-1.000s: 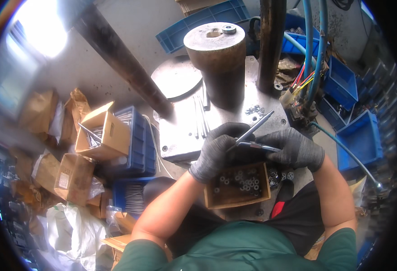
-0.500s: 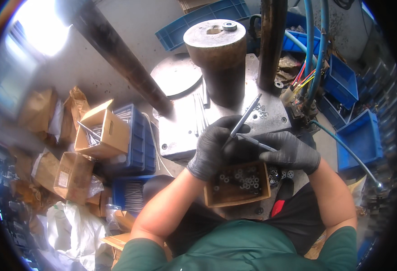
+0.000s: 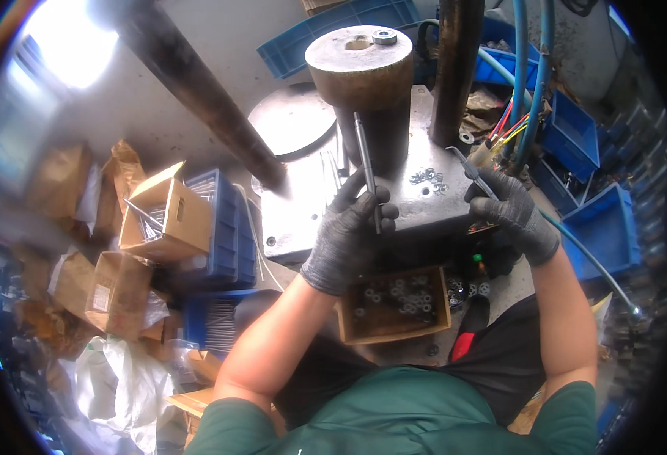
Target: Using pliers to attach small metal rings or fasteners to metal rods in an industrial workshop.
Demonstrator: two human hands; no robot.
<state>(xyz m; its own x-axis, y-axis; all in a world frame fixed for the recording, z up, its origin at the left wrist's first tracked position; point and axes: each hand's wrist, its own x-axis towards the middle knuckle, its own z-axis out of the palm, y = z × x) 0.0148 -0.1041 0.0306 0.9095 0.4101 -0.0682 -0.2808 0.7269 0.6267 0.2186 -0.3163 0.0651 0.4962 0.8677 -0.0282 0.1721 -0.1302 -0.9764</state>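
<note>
On the left I see an open carton [image 3: 191, 221] with metal rods [image 3: 145, 221] inside. Next, the left hand [image 3: 339, 241] is closed round a steel shaft [image 3: 363, 148] above the metal surface [image 3: 292, 220]. Small rings [image 3: 429, 180] lie farther right; right of them, the right hand [image 3: 522, 218] grips a slender bent-tipped tool [image 3: 468, 166].
</note>
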